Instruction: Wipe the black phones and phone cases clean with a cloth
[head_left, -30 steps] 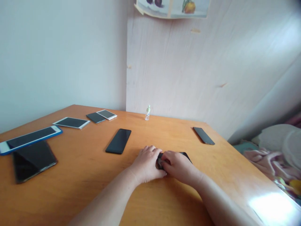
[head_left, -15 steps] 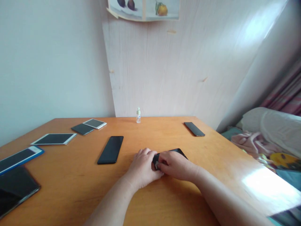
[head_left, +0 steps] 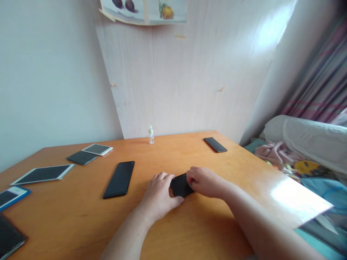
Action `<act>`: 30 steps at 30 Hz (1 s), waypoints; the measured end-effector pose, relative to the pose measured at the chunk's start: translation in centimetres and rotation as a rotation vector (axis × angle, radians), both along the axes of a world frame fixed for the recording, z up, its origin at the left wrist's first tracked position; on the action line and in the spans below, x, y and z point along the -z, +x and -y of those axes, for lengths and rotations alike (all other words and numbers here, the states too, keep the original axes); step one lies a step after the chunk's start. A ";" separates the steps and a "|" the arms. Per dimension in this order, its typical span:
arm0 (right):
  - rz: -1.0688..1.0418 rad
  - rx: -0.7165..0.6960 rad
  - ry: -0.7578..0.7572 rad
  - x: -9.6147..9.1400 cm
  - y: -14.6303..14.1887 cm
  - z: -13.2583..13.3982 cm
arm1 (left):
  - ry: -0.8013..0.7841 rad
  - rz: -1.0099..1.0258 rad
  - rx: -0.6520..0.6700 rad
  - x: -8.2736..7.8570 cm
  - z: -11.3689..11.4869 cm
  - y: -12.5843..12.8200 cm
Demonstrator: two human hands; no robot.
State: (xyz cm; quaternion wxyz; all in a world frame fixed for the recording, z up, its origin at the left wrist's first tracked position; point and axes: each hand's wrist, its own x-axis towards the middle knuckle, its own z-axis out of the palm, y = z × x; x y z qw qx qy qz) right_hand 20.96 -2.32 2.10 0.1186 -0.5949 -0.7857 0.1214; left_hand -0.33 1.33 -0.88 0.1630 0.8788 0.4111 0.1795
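Observation:
A black phone point(head_left: 180, 186) lies flat on the wooden table in front of me. My left hand point(head_left: 159, 195) grips its left end, with the fingers at the far edge and the thumb at the near edge. Over the phone's right part, my right hand point(head_left: 205, 182) is closed, its bent fingers pressed to the dark screen. Whatever those fingers pinch is hidden now. Left of my hands rests another black phone point(head_left: 119, 180), untouched.
Along the table's left side lie a white tablet point(head_left: 43, 174), a white phone point(head_left: 98, 149), a dark flat device point(head_left: 82, 157), a blue-cased phone point(head_left: 13, 196) and a black device point(head_left: 9, 236). A small pump bottle point(head_left: 151, 135) and a black phone point(head_left: 215, 144) are farther back.
My right hand has slid rightward across the phone, baring its left part. The small whitish bit seen at my right fingers is now out of sight. The camera view has turned right.

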 end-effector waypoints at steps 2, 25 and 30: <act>-0.094 -0.129 -0.018 0.0 -1.5 0.5 | 0.005 0.001 0.010 0.1 0.0 0.0; 0.175 0.190 -0.088 -0.4 3.0 -0.5 | -0.029 -0.008 0.011 0.3 -0.3 -0.2; -0.075 -0.044 -0.074 0.5 0.6 -0.4 | -0.025 -0.016 0.004 -0.1 0.0 0.0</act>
